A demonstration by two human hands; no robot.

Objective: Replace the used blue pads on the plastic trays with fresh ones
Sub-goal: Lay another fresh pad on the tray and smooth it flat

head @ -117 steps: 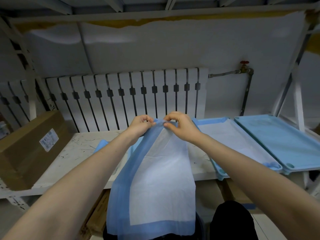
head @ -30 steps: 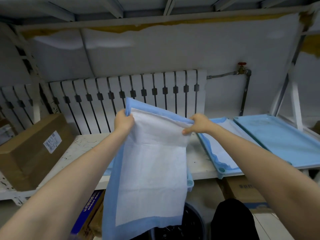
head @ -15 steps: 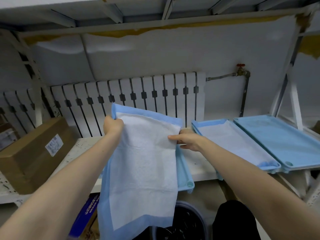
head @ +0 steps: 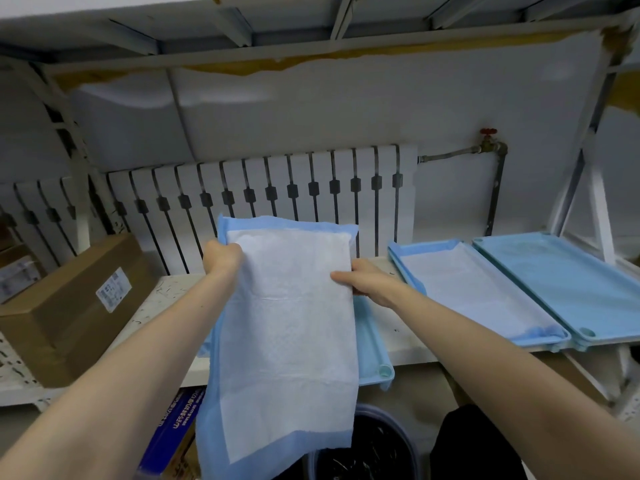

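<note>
A fresh pad [head: 287, 327], white with a blue border, hangs unfolded in front of me over the shelf edge. My left hand [head: 221, 259] grips its upper left edge. My right hand [head: 360, 280] pinches its right edge a little lower. Behind the pad lies a light blue plastic tray [head: 372, 344], mostly hidden, with only its right rim and front corner showing. To the right sits a second tray [head: 554, 336] lined with a white pad [head: 474, 289]. A third blue tray [head: 568, 282] lies at the far right.
A brown cardboard box [head: 69, 306] stands on the white shelf [head: 166, 299] at the left. A white radiator [head: 263, 202] runs along the back wall. Below the shelf edge are a dark bin [head: 367, 448] and a blue carton [head: 173, 427].
The folded pad has been opened out to full width. Both hands then carried it lower and to the left, over the left tray; my right hand slid down its right edge.
</note>
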